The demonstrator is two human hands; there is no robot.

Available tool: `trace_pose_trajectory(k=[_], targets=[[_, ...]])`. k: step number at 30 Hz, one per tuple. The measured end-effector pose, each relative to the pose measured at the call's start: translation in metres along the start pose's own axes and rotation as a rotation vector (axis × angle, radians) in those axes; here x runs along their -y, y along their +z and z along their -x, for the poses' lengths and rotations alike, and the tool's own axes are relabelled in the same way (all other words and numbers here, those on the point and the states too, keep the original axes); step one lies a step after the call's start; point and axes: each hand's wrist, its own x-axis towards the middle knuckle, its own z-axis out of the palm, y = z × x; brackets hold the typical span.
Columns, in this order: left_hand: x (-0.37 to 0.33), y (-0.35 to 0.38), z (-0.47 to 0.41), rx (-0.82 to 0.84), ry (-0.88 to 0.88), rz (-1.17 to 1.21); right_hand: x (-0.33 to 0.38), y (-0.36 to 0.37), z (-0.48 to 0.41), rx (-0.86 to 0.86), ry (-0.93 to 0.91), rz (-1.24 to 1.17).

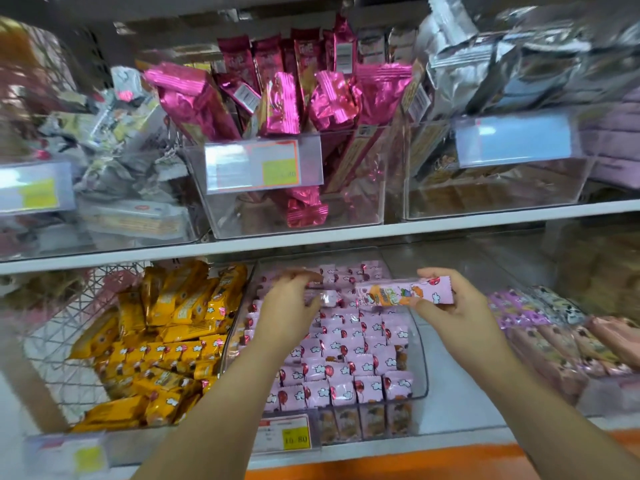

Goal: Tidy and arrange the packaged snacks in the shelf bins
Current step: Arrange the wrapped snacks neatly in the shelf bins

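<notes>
Lower shelf, front: price label (284, 435) on the front of the clear bin (420, 355).
In the bin: small pink packets (346, 344), upright in close rows that fill it from the front wall to the back.
Left hand (287, 301): over the bin's rear rows, fingers curled down onto the packets. Blur hides whether it grips one.
Right hand (453, 308): just right of the left, the two apart. Thumb below and fingers above clamp one end of a long pink snack packet (401, 293). The packet lies level above the rear rows, its free end pointing toward the left hand.
Left of the bin: yellow packets (166, 341) heaped loosely, with a wire basket (65, 344) beyond them.
Right of the bin: purple and pink packets (554, 341) lying flat, well clear of the hands.
Upper shelf, beyond a white shelf board (450, 221): clear bin with magenta foil packets (277, 102) standing at angles. Silver foil packs (485, 64) fill the bin to its right.
</notes>
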Motion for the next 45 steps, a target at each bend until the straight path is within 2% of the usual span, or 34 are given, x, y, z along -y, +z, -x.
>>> trace_pose_trajectory(k=[2,5,11,14,17,20,26,30,36,41,45], targets=[[0.001,0.003,0.0,0.088,-0.04,-0.039,-0.002,-0.003,-0.001,-0.005,0.011,0.006],[0.004,0.012,-0.006,0.125,-0.043,-0.187,-0.004,-0.002,-0.004,0.011,0.022,0.003],[0.0,0.013,-0.016,0.071,0.0,-0.343,0.0,-0.004,-0.011,0.024,-0.006,0.018],[-0.006,0.003,-0.007,-0.027,0.051,-0.332,0.008,-0.011,-0.009,0.023,-0.065,0.05],[-0.015,-0.007,0.012,-0.132,0.153,-0.191,0.017,-0.019,-0.003,0.082,-0.155,0.057],[-0.027,-0.014,0.032,-0.117,0.226,0.068,0.024,-0.027,0.004,0.196,-0.24,0.15],[-0.044,-0.02,0.05,-0.066,0.141,0.399,0.025,-0.026,0.008,0.343,-0.361,0.386],[-0.041,-0.018,0.055,-0.023,0.05,0.488,0.029,-0.024,0.005,0.373,-0.404,0.415],[-0.033,-0.014,0.06,0.005,0.014,0.523,0.026,-0.014,0.001,0.486,-0.423,0.658],[-0.024,-0.006,0.065,0.041,-0.007,0.559,0.02,-0.01,-0.002,0.552,-0.299,0.765],[-0.02,-0.001,0.069,0.021,-0.017,0.633,0.015,-0.01,-0.009,0.456,-0.209,0.953]])
